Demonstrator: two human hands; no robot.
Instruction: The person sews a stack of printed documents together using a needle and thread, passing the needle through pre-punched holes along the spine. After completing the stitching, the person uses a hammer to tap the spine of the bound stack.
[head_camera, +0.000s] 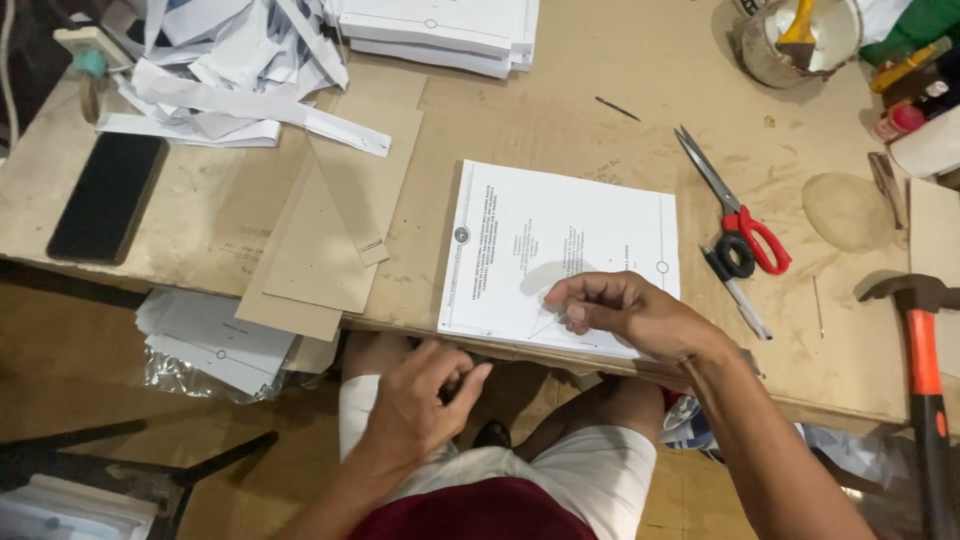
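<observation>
The bench (600, 90), a worn board top, carries the work. At its near edge, just right of centre, lies the stack of white printed sheets (560, 240), square to you, its lower border flush with or slightly over that edge. Your right hand (625, 312) rests on the stack's lower right part, fingers curled and tips pinched at the top sheet; whether anything small sits between them cannot be told. Your left hand (420, 395) is below the near edge, under the stack's lower left corner, fingers bent and closed loosely, thumb against them; what it grips, if anything, is hidden. Judged from this, you are steadying and working the bottom border of the stack, apparently in a binding step. Any next move calls for the sheets to stay aligned under the right hand's pressure. Left of the stack lie brown card pieces (320, 240); beyond them, at the far left corner, a heap of paper strips (230, 70), with a dark phone (108, 195) near the left edge. Right of the stack lie red-handled scissors (735, 210), with a pen (740, 295) touching the handles. A hammer (920, 340) lies at the right edge.
</observation>
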